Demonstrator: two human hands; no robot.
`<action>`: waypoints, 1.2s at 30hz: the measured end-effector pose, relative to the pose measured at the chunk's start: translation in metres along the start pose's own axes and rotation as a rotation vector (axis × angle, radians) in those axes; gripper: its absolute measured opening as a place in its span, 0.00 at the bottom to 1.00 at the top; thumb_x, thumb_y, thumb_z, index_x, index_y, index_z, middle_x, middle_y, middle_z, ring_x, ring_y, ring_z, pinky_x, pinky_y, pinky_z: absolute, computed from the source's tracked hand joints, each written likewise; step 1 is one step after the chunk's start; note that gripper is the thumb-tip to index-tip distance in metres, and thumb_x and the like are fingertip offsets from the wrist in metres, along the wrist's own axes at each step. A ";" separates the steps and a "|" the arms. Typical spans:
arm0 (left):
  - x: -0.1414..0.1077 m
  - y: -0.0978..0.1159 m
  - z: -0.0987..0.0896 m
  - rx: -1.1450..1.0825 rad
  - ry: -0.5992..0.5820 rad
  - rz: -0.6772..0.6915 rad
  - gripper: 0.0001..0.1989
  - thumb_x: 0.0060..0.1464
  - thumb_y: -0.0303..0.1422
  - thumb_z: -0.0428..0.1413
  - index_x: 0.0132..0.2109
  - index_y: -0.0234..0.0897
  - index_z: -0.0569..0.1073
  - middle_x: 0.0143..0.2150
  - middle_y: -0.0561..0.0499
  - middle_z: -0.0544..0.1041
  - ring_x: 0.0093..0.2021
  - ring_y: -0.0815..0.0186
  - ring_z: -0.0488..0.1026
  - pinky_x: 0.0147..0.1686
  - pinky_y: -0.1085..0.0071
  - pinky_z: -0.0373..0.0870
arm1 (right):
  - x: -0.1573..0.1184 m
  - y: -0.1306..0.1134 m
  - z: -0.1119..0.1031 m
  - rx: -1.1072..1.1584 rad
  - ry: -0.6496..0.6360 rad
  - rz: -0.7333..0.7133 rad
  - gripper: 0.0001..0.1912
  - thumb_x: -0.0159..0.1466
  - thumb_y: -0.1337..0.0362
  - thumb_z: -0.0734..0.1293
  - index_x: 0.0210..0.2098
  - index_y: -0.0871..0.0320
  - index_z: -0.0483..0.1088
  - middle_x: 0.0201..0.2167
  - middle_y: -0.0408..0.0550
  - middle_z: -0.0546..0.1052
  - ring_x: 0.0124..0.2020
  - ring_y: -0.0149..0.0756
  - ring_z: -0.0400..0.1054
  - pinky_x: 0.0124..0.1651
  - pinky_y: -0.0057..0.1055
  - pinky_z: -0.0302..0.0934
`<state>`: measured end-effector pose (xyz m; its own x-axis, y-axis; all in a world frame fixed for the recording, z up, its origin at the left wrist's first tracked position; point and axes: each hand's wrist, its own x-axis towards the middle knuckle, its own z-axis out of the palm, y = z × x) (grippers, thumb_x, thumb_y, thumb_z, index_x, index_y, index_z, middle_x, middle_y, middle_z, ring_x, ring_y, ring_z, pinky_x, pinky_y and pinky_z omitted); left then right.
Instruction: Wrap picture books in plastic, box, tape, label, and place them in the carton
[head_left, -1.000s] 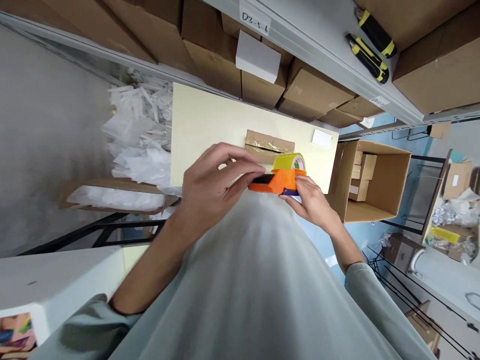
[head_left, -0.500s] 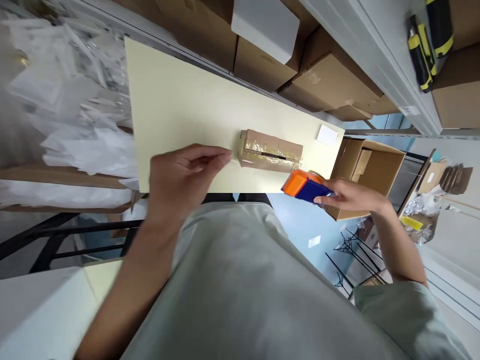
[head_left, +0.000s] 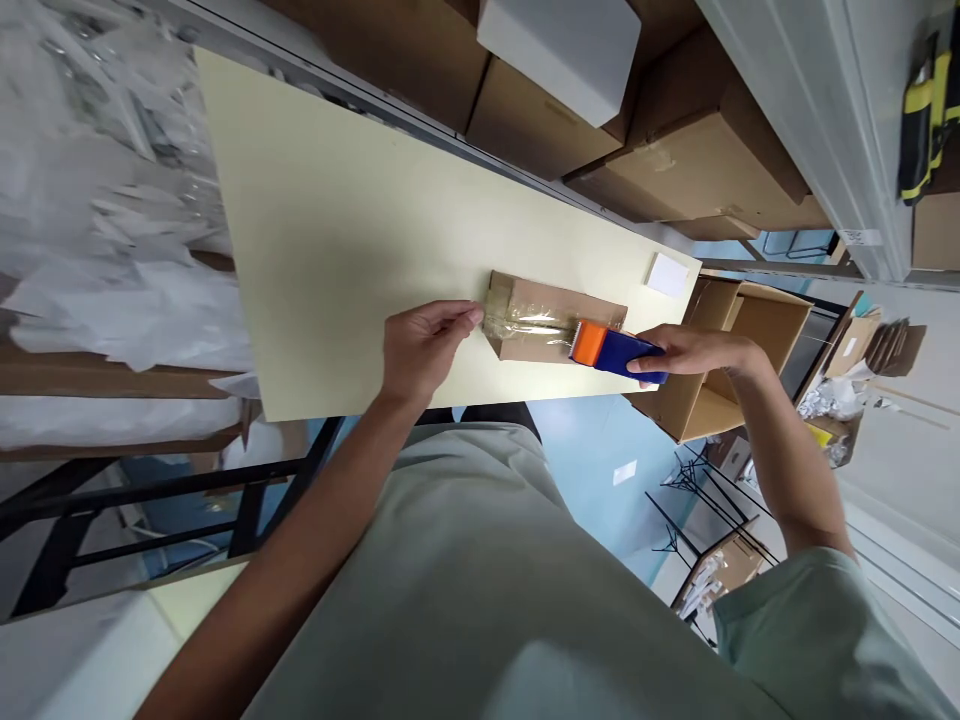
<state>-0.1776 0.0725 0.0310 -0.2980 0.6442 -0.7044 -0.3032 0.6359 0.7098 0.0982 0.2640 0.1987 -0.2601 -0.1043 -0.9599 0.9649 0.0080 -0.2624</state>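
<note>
A small cardboard box [head_left: 540, 345] lies on the cream tabletop, with shiny clear packing tape [head_left: 529, 322] along its upper face. At the box's left end my left hand [head_left: 426, 345] is closed in a pinch, thumb and finger at the end of the tape. My right hand [head_left: 686, 352] is wrapped round a tape dispenser [head_left: 622, 353] with a blue body and an orange front. The dispenser's toothed orange edge rests at the right part of the box. Its tape roll is mostly hidden.
A white card [head_left: 666, 274] lies at the tabletop's [head_left: 345, 220] right end. Beyond it stands an open carton [head_left: 765, 330]. Cardboard boxes [head_left: 555, 120] line the shelf behind, with a white box [head_left: 559, 50] on top. Plastic bags [head_left: 135, 220] are heaped at left.
The dispenser has moved from in front of the box onto its right part. My left hand has shifted right, close against the box's left end. The slot on top now appears covered by tape.
</note>
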 end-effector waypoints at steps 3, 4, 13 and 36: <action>0.008 -0.015 0.014 -0.028 -0.016 0.018 0.09 0.54 0.40 0.71 0.37 0.40 0.85 0.40 0.47 0.88 0.44 0.59 0.86 0.45 0.66 0.84 | 0.002 -0.001 0.001 0.019 -0.009 0.008 0.32 0.69 0.32 0.71 0.42 0.58 0.77 0.38 0.52 0.85 0.36 0.37 0.76 0.38 0.35 0.68; 0.010 -0.019 0.019 -0.032 -0.025 0.033 0.09 0.55 0.40 0.70 0.39 0.40 0.85 0.41 0.47 0.89 0.46 0.59 0.86 0.47 0.65 0.84 | 0.002 -0.001 0.002 0.023 -0.004 0.007 0.32 0.69 0.32 0.71 0.41 0.59 0.77 0.39 0.52 0.85 0.36 0.37 0.76 0.39 0.35 0.68; -0.007 -0.012 0.021 0.204 0.202 0.451 0.11 0.61 0.35 0.67 0.50 0.42 0.84 0.54 0.46 0.84 0.41 0.64 0.84 0.42 0.65 0.84 | 0.006 0.000 0.005 0.019 0.034 -0.052 0.30 0.68 0.35 0.73 0.39 0.59 0.77 0.36 0.50 0.83 0.35 0.36 0.74 0.39 0.35 0.68; -0.010 -0.014 0.066 0.214 0.398 0.182 0.25 0.44 0.49 0.79 0.42 0.36 0.85 0.35 0.57 0.85 0.35 0.67 0.76 0.42 0.57 0.81 | -0.037 0.165 -0.050 -0.042 -0.032 -0.174 0.33 0.62 0.28 0.75 0.34 0.54 0.82 0.28 0.48 0.82 0.33 0.43 0.76 0.38 0.39 0.68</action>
<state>-0.1110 0.0854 0.0287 -0.6644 0.5669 -0.4870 -0.0340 0.6280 0.7775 0.2654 0.3192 0.1854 -0.4213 -0.1395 -0.8961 0.9029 0.0286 -0.4289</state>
